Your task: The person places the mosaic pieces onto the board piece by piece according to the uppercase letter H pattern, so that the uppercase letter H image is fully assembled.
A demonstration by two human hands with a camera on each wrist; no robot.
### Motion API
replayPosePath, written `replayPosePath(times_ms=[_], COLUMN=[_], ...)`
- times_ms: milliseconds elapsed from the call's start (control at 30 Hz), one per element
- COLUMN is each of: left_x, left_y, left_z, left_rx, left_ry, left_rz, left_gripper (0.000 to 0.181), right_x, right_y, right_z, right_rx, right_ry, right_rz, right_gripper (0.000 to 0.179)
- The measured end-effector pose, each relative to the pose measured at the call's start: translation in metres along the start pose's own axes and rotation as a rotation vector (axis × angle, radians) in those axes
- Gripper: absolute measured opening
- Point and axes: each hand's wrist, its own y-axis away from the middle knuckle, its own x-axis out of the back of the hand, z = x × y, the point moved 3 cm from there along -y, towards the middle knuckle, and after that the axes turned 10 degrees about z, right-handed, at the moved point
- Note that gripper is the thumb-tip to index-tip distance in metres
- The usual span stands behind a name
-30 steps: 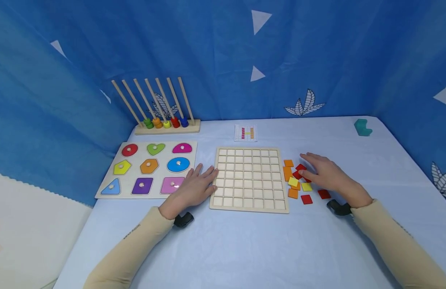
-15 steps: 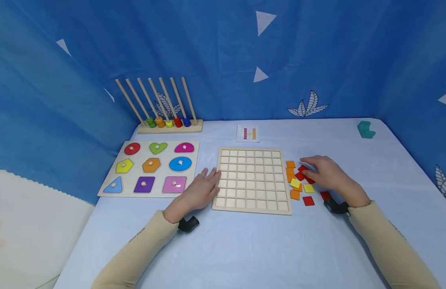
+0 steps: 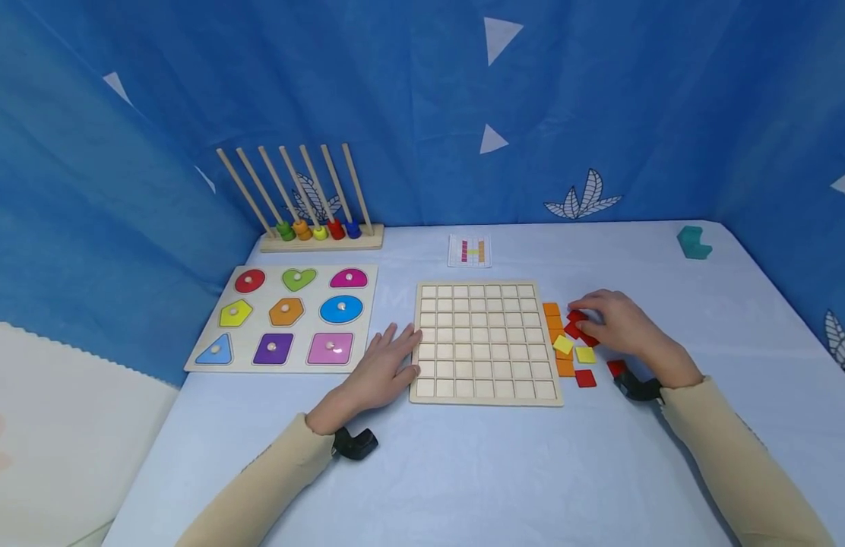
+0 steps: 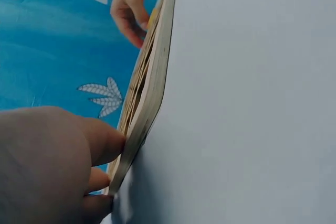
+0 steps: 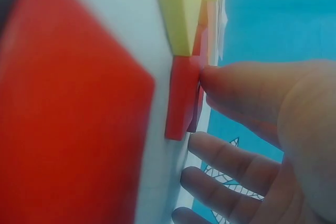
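My left hand (image 3: 378, 372) rests at the left edge of a square wooden grid board (image 3: 487, 400), its fingers fairly straight and touching the rim. Up close in the left wrist view, the thumb and fingertips press the board's pale side (image 4: 160, 61). To the right of the board, my right hand (image 3: 624, 325) has its thumb and index finger on a small red square tile (image 3: 576, 316), apparently pinching it. In the right wrist view the thumb meets the red tiles (image 5: 182, 98), while the other fingers spread apart. The index fingertip is hidden there behind the thumb.
Loose orange tiles (image 3: 565, 368), yellow tiles (image 3: 585, 355) and red tiles (image 3: 585, 378) lie along the board's right edge. A pattern card (image 3: 469, 251) sits behind the board. Leftward are a knobbed shape puzzle (image 3: 299, 304) and a peg stand (image 3: 322, 241). A teal piece (image 3: 693, 243) lies back right.
The board has shifted slightly right under my left hand, and the orange tiles now line up against its edge. My right thumb and index finger have drawn in around a red tile.
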Motion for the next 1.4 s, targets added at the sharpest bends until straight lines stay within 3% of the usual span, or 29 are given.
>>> replayPosePath(times_ms=[200,700,1100,1400], left_x=[-0.003,-0.003,-0.003,-0.007], left_y=[0.003,0.002,0.003,0.003], left_z=[-0.001,-0.001,0.004,0.005], left_rx=[-0.005,0.006,0.008,0.019], left_ry=[0.080,0.086,0.083,0.084], left_rz=[0.096,0.143,0.184,0.204], left_gripper=[0.056,0.053,0.053,0.053], right_x=[0.000,0.004,0.003,-0.001], right_y=[-0.001,-0.001,-0.005,-0.005], right_z=[0.002,0.003,0.008,0.017], right_rx=[0.011,0.013,-0.037,-0.101], right_ry=[-0.001,-0.025,-0.046,-0.088], right_rz=[-0.001,-0.005,-0.001,0.018], right_gripper=[0.041,0.043,0.049,0.043])
